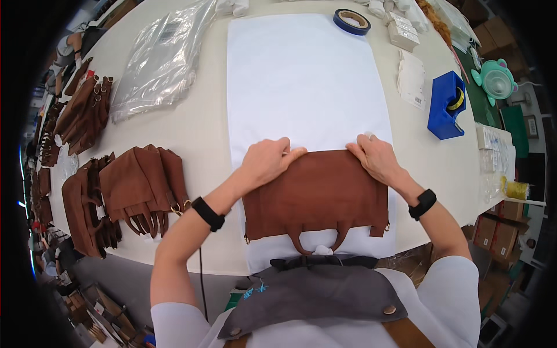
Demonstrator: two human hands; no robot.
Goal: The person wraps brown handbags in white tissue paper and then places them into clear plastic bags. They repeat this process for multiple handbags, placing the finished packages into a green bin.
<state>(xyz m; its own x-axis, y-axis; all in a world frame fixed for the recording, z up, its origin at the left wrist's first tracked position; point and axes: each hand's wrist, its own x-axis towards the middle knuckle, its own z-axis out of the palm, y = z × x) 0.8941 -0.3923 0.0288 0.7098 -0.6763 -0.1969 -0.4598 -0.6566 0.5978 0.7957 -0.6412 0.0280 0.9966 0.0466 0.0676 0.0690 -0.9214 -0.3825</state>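
A brown handbag (316,191) lies flat on a white sheet (304,75), its two handles pointing toward me and its bottom edge away. My left hand (268,161) is closed at the far left corner, the thumb laid along the bag's edge. At the far right corner my right hand (377,159) also grips the edge, thumb on the brown material and fingers bent past it. Some fingertips of both hands are hidden. White stuffing (323,250) shows by the handles, close to my grey apron (313,296).
More brown handbags (142,185) stand in groups at the left. Clear plastic bags (165,55) lie at the far left. Dark blue tape (351,22), white tags (411,78), a blue tape dispenser (447,105) and a mint-green fan (497,80) are toward the right.
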